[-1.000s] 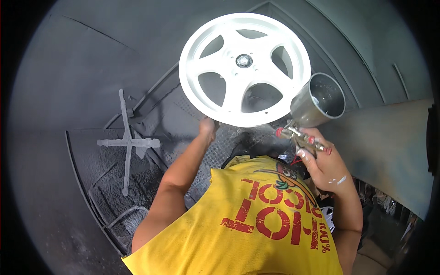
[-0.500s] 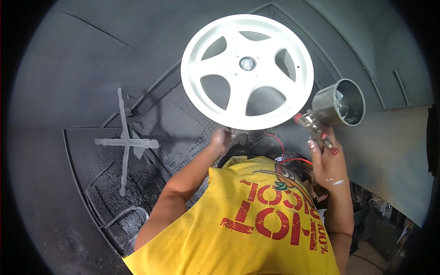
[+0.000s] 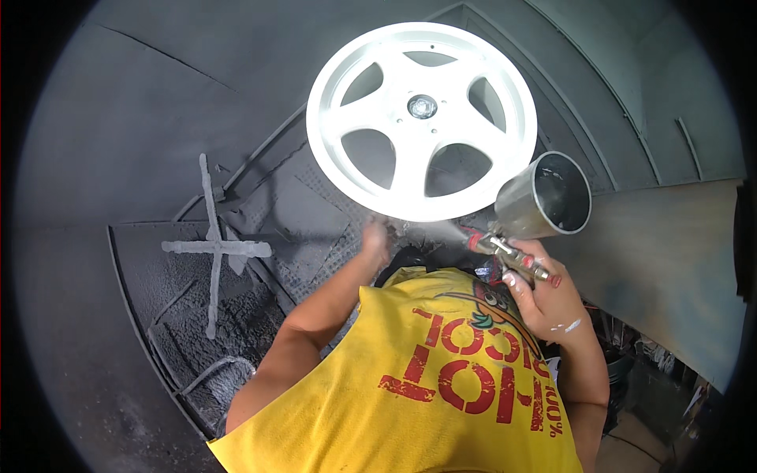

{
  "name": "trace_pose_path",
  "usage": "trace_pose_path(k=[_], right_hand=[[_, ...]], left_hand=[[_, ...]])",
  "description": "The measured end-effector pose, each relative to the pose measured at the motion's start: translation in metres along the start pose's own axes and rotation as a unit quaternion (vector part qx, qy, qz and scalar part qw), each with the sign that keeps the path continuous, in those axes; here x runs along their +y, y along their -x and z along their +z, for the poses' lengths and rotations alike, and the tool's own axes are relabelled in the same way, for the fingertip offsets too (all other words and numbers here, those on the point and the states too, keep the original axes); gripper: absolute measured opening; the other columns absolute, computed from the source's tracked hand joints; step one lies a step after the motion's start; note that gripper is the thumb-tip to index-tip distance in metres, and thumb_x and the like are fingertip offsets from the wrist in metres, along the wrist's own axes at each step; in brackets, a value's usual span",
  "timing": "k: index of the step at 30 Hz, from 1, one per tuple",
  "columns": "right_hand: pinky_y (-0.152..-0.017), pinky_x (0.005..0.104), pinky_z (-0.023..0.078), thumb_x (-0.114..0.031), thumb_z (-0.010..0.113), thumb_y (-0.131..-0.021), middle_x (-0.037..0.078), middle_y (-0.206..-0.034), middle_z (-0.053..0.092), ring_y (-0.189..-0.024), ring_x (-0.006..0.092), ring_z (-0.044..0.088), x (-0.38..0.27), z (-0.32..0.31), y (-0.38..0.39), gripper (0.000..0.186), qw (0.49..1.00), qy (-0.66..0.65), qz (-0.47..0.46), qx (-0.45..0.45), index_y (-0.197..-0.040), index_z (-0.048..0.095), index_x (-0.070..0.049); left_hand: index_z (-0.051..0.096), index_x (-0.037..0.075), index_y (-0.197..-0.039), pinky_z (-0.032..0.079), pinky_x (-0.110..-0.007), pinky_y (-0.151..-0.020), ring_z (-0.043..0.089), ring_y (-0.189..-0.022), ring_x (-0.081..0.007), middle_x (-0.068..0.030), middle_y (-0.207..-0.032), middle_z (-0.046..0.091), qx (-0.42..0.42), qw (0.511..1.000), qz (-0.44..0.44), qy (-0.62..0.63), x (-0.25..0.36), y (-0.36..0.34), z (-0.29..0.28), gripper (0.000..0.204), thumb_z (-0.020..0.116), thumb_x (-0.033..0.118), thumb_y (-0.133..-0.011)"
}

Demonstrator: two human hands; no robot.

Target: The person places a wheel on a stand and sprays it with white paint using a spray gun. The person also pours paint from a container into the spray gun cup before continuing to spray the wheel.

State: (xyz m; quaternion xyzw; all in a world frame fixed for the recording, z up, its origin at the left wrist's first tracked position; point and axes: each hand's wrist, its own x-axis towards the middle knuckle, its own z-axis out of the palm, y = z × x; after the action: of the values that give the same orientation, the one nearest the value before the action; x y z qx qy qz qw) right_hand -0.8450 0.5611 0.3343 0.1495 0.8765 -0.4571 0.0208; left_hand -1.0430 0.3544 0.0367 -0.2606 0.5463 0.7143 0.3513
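Observation:
A white five-spoke wheel rim (image 3: pixel 422 118) stands raised in front of me, face up, with a metal hub at its centre. My right hand (image 3: pixel 544 296) grips a spray gun (image 3: pixel 512 252) with a steel cup (image 3: pixel 548 197) on top, its nozzle aimed left at the rim's near edge, where a faint white mist shows. My left hand (image 3: pixel 375 236) reaches up under the rim's lower edge, partly blurred; what it grips is hidden. I wear a yellow sleeveless shirt.
Grey, overspray-coated booth walls and floor panels surround the rim. A paint-crusted cross-shaped stand (image 3: pixel 214 248) lies at the left. A grey hose (image 3: pixel 217 370) runs along the floor at lower left. Cluttered items (image 3: pixel 639 355) sit at lower right.
The spray gun has come down and leftward to the rim's lower right edge and is spraying. My left hand stays under the rim, which has turned slightly.

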Motion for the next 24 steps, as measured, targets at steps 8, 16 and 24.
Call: trace_pose_path(k=[8,16,24], right_hand=[[-0.083,0.0460,0.051,-0.013,0.062,-0.094,0.025,-0.106,0.067,-0.096,0.0469,0.065,0.003,0.000,-0.005,0.037,0.997,0.007,-0.025,0.078,-0.128,0.052,-0.004],[-0.080,0.0433,0.051,-0.008,0.057,-0.096,0.027,-0.105,0.066,-0.092,0.0458,0.066,0.018,-0.020,-0.003,0.038,0.980,0.074,0.013,0.185,-0.130,0.048,0.006],[-0.083,0.0429,0.051,-0.010,0.057,-0.095,0.025,-0.109,0.065,-0.094,0.0437,0.065,0.001,-0.009,-0.003,0.035,0.997,0.001,-0.069,0.028,-0.128,0.051,0.002]], left_hand=[[0.057,0.007,-0.108,0.052,-0.032,-0.068,0.061,-0.082,-0.0168,-0.0071,-0.094,0.063,-0.133,0.968,-0.167,-0.132,-0.028,0.015,0.009,0.014,0.050,0.008,-0.097],[0.060,0.003,-0.115,0.049,-0.039,-0.073,0.058,-0.077,-0.0204,-0.0087,-0.094,0.065,-0.006,0.998,0.051,-0.029,0.054,-0.068,-0.044,0.026,0.043,0.015,-0.099],[0.058,0.007,-0.116,0.048,-0.033,-0.064,0.059,-0.080,-0.0169,-0.0051,-0.095,0.064,0.043,0.997,0.048,-0.033,0.013,-0.038,-0.017,0.024,0.044,0.022,-0.103]])
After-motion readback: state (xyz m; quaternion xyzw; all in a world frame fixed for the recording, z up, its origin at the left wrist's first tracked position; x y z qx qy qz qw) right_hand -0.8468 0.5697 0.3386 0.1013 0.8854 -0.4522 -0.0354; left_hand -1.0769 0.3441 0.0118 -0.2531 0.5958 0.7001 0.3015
